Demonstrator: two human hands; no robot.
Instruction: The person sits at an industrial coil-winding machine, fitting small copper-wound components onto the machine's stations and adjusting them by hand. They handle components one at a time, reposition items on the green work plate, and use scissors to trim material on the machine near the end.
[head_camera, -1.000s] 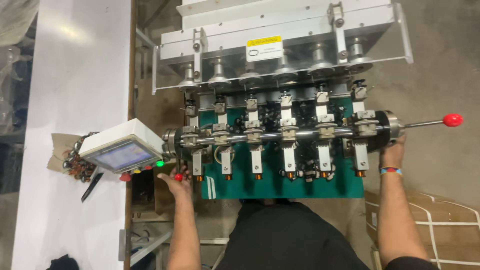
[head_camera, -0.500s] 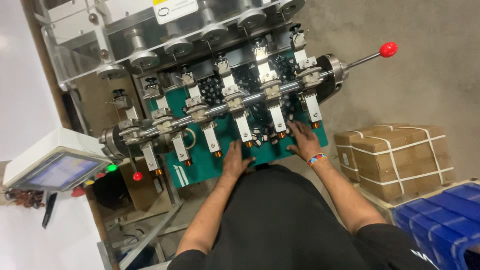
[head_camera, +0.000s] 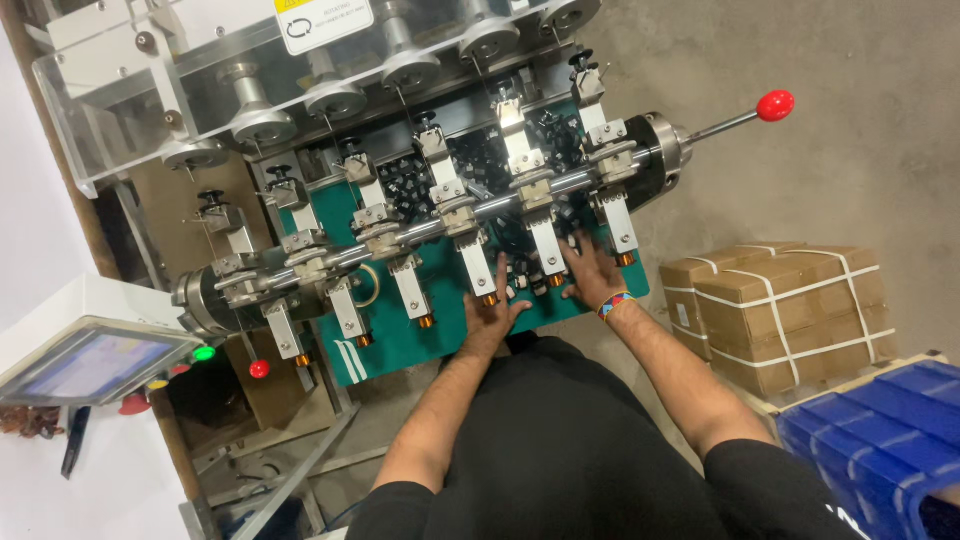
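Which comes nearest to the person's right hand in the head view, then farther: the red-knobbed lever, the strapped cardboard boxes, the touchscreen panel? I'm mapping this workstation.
From the right hand:
1. Strapped cardboard boxes, on the floor to its right.
2. Red-knobbed lever, up and to the right at the shaft's end.
3. Touchscreen panel, far left, beyond the left hand.

Both hands, left hand (head_camera: 492, 310) beside right hand (head_camera: 592, 275), rest on the winding machine's base plate (head_camera: 400, 335); strapped cartons (head_camera: 790, 305) stand right of it, a control screen (head_camera: 85, 360) left.

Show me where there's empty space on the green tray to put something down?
The flat green metal tray is bare at its lower left, below the copper-tipped white metal spindles. A thin bare strip borders its front edge. It is crowded on the right, where small black parts lie around the left hand and right hand.
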